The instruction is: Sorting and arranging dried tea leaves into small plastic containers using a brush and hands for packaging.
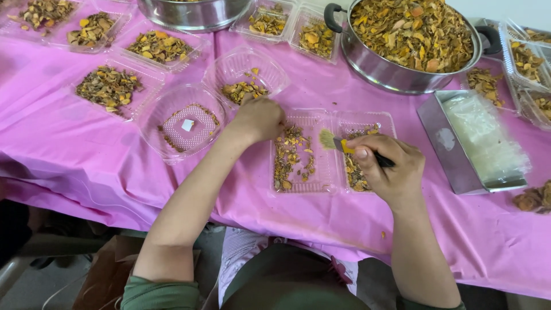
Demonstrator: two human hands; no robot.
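Observation:
My right hand [389, 169] grips a small brush [340, 143] with a yellow ferrule, its pale bristles over the middle of an open clear clamshell tray [330, 172]. Both halves of that tray hold brown and yellow dried pieces. My left hand [257, 117] rests at the tray's upper left corner, fingers curled down by a round clear container [270, 69] with dried pieces; whether it pinches anything is hidden. A second round clear lid [166, 106] with a ring of crumbs and a white square lies further left.
A big steel pot [379, 69] heaped with dried yellow pieces stands at the back right. A steel tray [442, 149] with clear bags sits right of my hand. Several filled clear trays line the back of the pink tablecloth [86, 155]. Another steel bowl [195, 17] is top centre.

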